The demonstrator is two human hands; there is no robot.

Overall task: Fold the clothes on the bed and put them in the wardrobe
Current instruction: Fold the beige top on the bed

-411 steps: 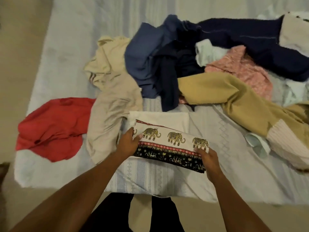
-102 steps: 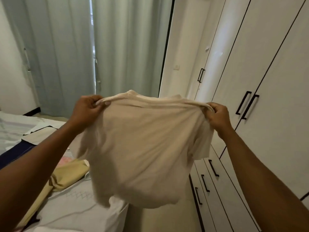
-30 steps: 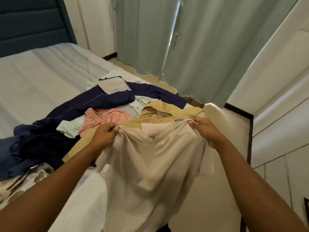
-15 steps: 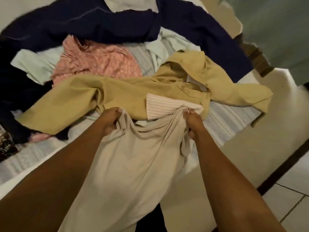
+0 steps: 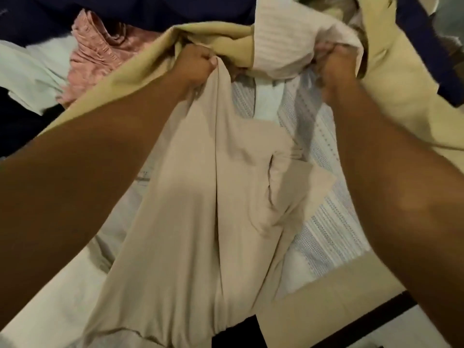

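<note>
left hand [image 5: 198,64] fist-gripping beige shirt [image 5: 213,197], spreading it on bed [image 5: 326,222] for folding | right hand [image 5: 336,66] curling, hold unclear

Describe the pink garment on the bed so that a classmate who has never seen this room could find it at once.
Start at the bed's pale striped sheet, then go up and left of the left hand that grips the beige shirt. There a crumpled pink cloth lies between a pale mint-green cloth and a mustard-yellow garment. It alone is pink.
</note>
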